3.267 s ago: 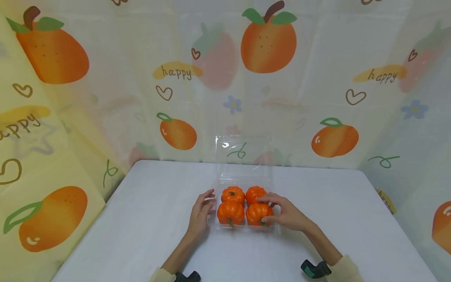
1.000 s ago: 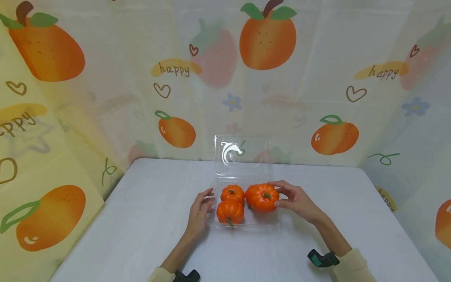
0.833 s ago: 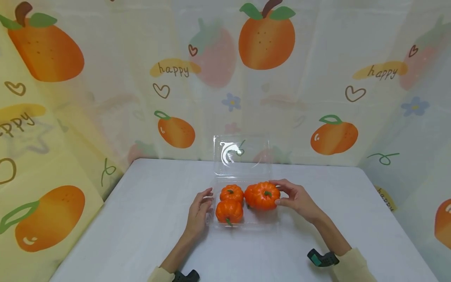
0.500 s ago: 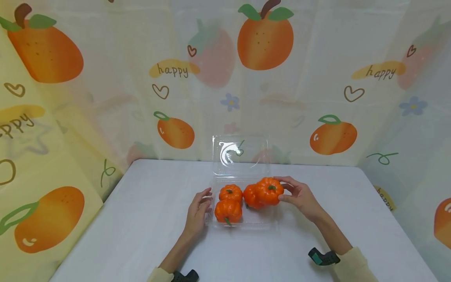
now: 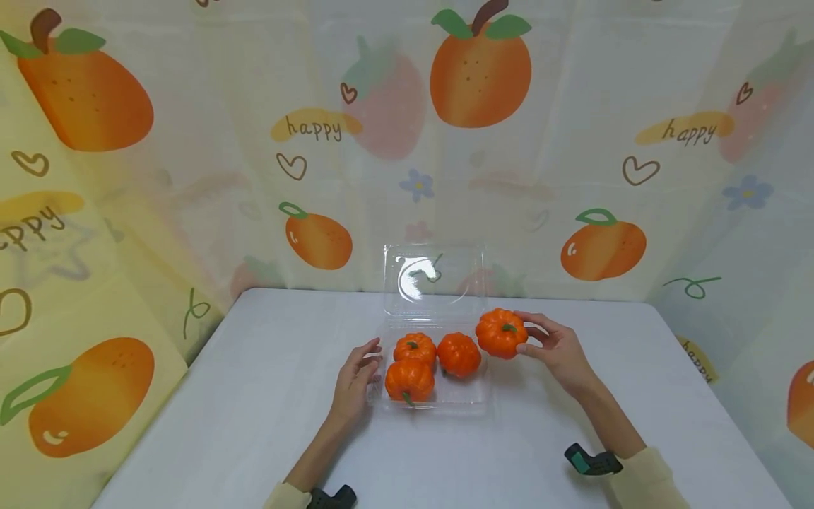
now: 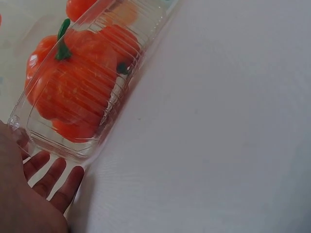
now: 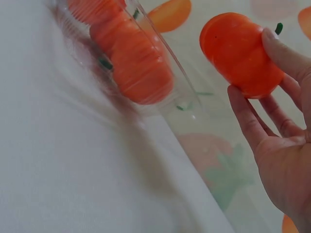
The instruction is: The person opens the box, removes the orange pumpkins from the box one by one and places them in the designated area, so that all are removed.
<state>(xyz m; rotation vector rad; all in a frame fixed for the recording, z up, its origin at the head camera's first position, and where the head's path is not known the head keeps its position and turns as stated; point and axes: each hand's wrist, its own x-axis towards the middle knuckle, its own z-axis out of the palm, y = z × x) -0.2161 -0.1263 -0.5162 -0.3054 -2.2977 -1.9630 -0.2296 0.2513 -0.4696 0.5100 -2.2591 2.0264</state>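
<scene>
A small orange toy pumpkin (image 5: 501, 333) with a green stem is pinched between the thumb and fingers of my right hand (image 5: 559, 350), just off the right side of a clear plastic clamshell box (image 5: 467, 401). In the right wrist view the held pumpkin (image 7: 240, 54) hangs apart from the box. Three more pumpkins sit inside: one at back left (image 5: 415, 348), one at front left (image 5: 410, 380) and one at back right (image 5: 459, 355). At the box's left wall rests my left hand (image 5: 353, 385), fingers loosely bent; the left wrist view has its fingertips (image 6: 73, 177) right at the corner.
The box's clear lid (image 5: 434, 281) stands raised at the back. Under everything is a white table (image 5: 407, 459), its far edge close to a fruit-printed curtain (image 5: 222, 177). Dark devices are strapped at both wrists, such as the right wrist device (image 5: 593, 461).
My right hand has taken the front-right pumpkin out of the box and carried it up and to the right. The left hand has stayed beside the box.
</scene>
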